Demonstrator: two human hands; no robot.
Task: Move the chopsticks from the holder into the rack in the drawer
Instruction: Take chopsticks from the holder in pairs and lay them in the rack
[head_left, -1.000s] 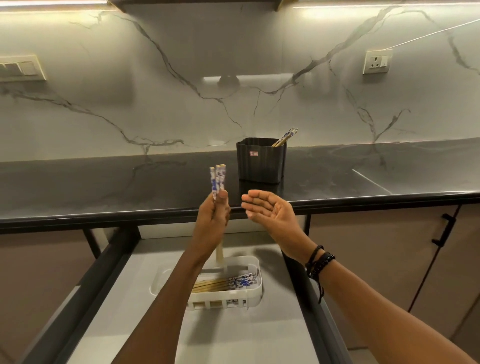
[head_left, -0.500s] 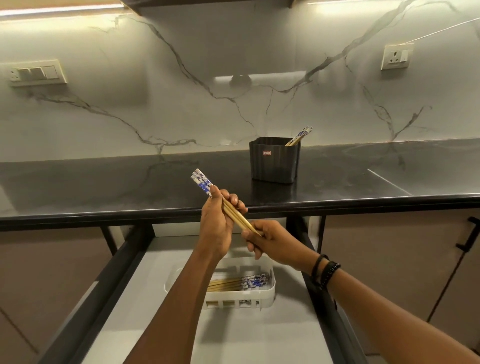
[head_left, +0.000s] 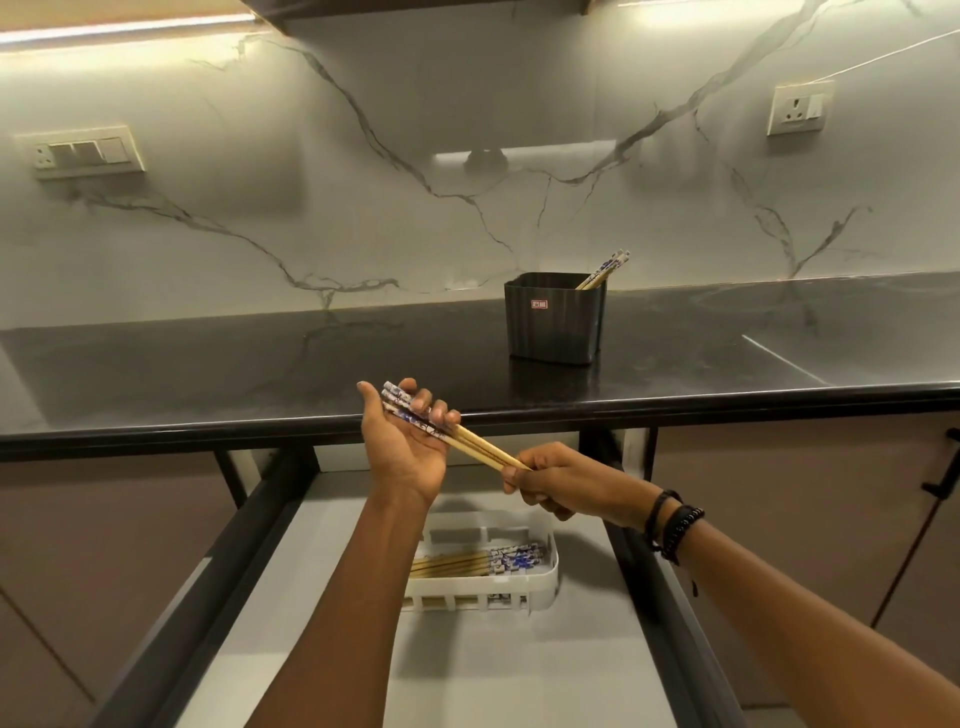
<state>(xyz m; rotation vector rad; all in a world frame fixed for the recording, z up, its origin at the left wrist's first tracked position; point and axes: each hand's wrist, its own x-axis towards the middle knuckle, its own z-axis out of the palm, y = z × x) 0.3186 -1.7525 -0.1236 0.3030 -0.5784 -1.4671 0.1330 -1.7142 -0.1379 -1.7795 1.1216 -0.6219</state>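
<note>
Your left hand (head_left: 410, 452) and right hand (head_left: 566, 486) grip chopstick bundle (head_left: 457, 436) mid-frame; more in black holder (head_left: 553, 325) and white rack (head_left: 540, 584) below.

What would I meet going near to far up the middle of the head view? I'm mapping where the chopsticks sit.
White rack with chopsticks in the drawer → chopsticks held between left hand and right hand → counter edge → black holder → marble wall.

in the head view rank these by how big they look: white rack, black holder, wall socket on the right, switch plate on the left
1. white rack
2. black holder
3. switch plate
4. wall socket
The rack is nearer the camera, so its lead over the holder is unsure.
</note>
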